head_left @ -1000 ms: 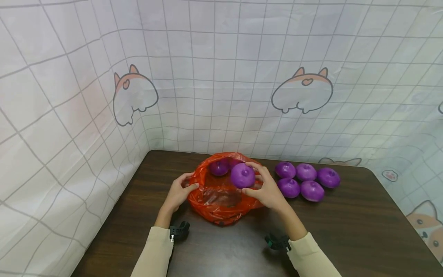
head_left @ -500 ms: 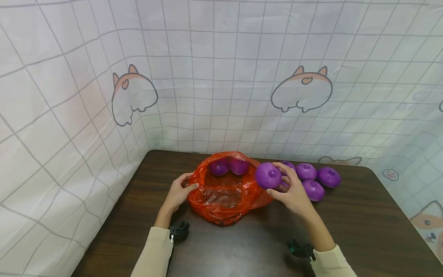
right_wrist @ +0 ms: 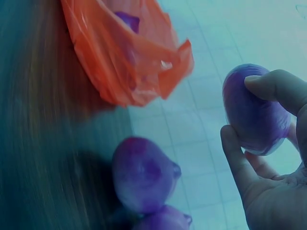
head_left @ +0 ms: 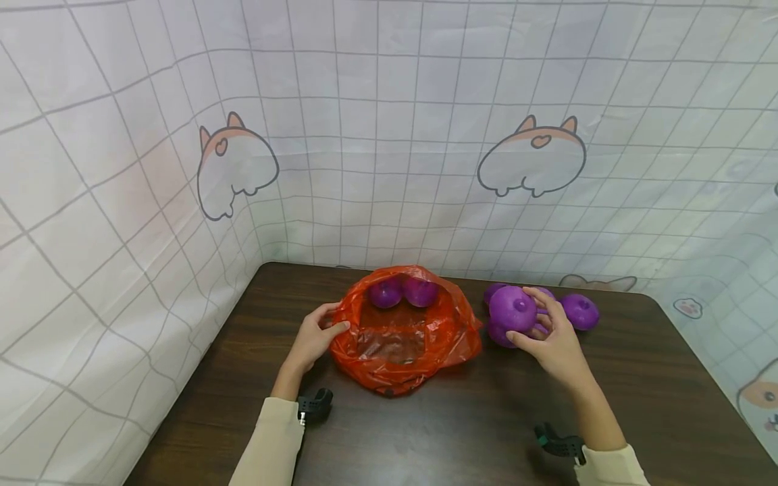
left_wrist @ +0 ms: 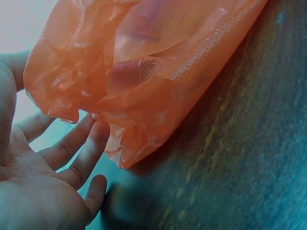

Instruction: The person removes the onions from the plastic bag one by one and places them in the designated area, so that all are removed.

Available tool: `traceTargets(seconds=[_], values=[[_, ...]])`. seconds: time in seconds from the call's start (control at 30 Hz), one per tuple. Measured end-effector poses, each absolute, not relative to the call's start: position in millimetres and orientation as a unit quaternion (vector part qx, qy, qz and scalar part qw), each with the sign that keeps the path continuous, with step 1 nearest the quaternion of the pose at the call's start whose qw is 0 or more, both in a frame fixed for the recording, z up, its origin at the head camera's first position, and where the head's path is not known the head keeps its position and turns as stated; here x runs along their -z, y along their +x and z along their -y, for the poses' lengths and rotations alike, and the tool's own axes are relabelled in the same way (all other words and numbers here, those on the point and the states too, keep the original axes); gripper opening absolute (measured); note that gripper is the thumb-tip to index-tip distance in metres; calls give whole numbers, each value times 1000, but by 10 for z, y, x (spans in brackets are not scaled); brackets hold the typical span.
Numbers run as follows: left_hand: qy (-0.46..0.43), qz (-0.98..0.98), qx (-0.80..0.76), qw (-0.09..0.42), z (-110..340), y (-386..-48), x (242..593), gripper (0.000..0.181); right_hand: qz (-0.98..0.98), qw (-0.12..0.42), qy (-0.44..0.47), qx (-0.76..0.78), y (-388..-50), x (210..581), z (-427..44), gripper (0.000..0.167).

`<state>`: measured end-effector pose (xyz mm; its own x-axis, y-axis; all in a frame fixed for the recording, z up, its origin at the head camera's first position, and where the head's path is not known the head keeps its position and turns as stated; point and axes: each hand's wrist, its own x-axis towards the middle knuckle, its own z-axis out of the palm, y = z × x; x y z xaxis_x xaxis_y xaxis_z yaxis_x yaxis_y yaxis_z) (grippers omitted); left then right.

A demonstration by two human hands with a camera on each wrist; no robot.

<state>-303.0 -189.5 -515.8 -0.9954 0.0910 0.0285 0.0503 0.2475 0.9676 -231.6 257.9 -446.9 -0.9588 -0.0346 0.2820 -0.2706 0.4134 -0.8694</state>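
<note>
In the head view my right hand (head_left: 558, 349) holds a purple onion (head_left: 512, 310) raised, thumb below and fingers around its right side. The right wrist view shows this held onion (right_wrist: 254, 112) between thumb (right_wrist: 268, 84) and fingers. On the table's left half an orange-red plastic bag (head_left: 401, 378) lies with its mouth spread wide. My left hand (head_left: 313, 337) pinches the bag's left rim, and its fingers (left_wrist: 91, 143) touch the plastic in the left wrist view. Inside the bag, at the back, sit two purple onions (head_left: 419, 291).
Behind and below the held onion several more onions (head_left: 580, 312) stand on the dark wooden table (head_left: 395, 445), partly hidden by it and the right hand. A white gridded cloth (head_left: 389, 135) hangs along the table's back and left.
My right hand has carried the onion out of the bag's mouth and rightward, over the group of onions. The left hand stays at the bag's rim.
</note>
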Motion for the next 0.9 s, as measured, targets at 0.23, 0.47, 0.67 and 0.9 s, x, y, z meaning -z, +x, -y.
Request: traceTargets(seconds=[0.23, 0.47, 0.67, 0.9], values=[[44, -789, -612, 16, 1880, -3048, 5158, 49, 835, 106, 77, -535, -2309, 4468, -2752, 84], [41, -790, -612, 18, 1882, -3045, 5164, 49, 825, 110, 67, -551, -2299, 4480, -2917, 86], [34, -792, -609, 17, 1883, -3026, 5135, 50, 834, 138, 49, -532, -2323, 4542, -3086, 86], [36, -792, -609, 19, 1890, -3040, 5138, 49, 849, 165, 20, -501, -2339, 4618, -3320, 85]])
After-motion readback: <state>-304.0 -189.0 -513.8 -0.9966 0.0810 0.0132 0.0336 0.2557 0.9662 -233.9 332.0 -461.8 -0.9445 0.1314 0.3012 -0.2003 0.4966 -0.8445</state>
